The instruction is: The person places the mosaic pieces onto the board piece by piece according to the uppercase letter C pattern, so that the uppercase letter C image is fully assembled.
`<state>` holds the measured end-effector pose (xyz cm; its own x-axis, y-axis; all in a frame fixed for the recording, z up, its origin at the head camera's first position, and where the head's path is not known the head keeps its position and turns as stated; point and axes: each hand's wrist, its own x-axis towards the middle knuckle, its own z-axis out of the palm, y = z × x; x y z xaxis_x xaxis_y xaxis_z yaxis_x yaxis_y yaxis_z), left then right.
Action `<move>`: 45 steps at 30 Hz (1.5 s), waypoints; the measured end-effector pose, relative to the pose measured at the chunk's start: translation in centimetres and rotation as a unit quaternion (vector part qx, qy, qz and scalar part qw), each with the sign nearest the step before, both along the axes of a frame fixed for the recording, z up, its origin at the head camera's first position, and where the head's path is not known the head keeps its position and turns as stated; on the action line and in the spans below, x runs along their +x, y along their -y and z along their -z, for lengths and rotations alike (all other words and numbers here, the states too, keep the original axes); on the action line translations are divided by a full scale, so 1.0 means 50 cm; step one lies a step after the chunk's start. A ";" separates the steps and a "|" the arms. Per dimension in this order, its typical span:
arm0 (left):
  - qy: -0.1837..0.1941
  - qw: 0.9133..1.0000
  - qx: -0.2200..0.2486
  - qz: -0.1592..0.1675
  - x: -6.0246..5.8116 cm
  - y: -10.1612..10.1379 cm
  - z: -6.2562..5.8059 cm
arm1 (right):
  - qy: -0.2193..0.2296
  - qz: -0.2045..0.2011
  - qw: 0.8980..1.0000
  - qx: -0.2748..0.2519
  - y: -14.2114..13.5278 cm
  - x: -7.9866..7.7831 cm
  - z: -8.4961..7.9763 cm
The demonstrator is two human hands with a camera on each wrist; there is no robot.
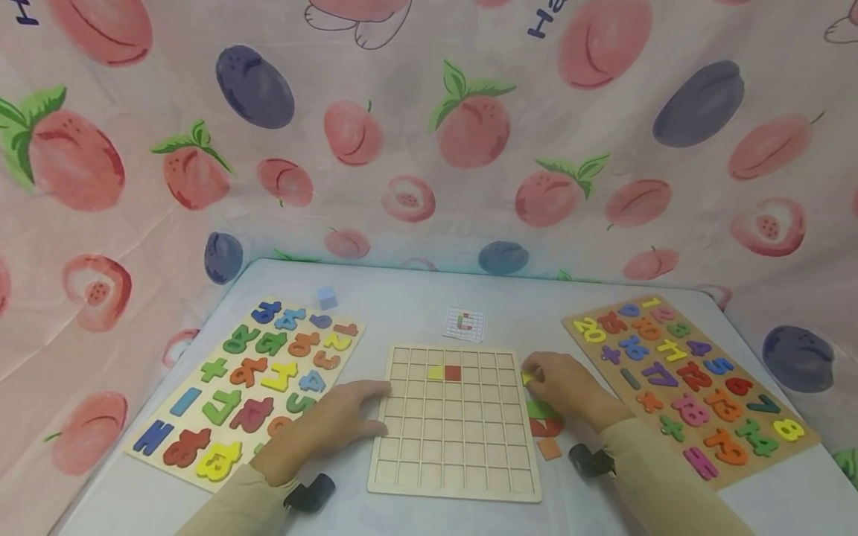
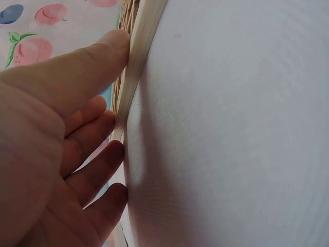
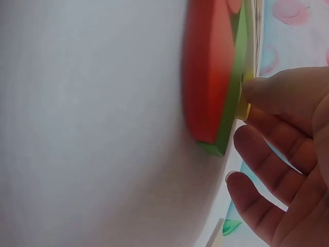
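Note:
A wooden grid board (image 1: pixel 458 450) lies on the table, bearing a yellow piece (image 1: pixel 436 372) and a red square (image 1: pixel 453 373) side by side in its second row. My left hand (image 1: pixel 330 423) rests at the board's left edge; in the left wrist view its thumb touches the wooden rim (image 2: pixel 134 67), fingers loosely extended. Beyond the right edge, my right hand (image 1: pixel 561 381) pinches a small yellow tile (image 3: pixel 243 109) between thumb and finger. Just below that hand lie a green piece (image 1: pixel 541 409), a red piece (image 1: pixel 546 427) and an orange square (image 1: pixel 549 448).
Behind the board lies a printed grid card (image 1: pixel 464 324) with a coloured pattern. Number puzzle boards flank the area, one at left (image 1: pixel 261 350) and one at right (image 1: pixel 643 402). A pale blue cube (image 1: pixel 326 298) stands back left. Fruit-print cloth (image 1: pixel 429 246) hangs behind.

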<state>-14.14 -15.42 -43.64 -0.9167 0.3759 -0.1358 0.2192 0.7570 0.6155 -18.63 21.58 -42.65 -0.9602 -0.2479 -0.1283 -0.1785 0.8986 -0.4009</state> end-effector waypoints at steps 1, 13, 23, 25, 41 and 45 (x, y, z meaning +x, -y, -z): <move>0.000 1.000 -0.001 0.000 0.000 0.000 0.000 | 0.001 0.002 1.000 0.000 0.000 0.001 -0.001; -0.004 1.000 0.008 0.007 0.003 0.002 -0.004 | -0.023 -0.012 1.000 -0.012 0.015 0.005 -0.021; -0.001 1.000 0.003 0.001 0.003 0.000 -0.005 | -0.041 -0.041 0.998 -0.018 0.072 -0.001 -0.043; -0.003 1.000 0.003 0.003 0.003 0.000 -0.004 | -0.031 -0.037 0.999 -0.020 0.082 -0.002 -0.045; -0.004 1.000 0.004 0.010 0.000 0.001 -0.002 | -0.023 -0.041 0.999 -0.009 0.129 -0.016 -0.032; -0.004 1.000 0.004 0.011 0.000 0.000 -0.001 | -0.017 -0.046 0.999 -0.013 0.136 -0.019 -0.032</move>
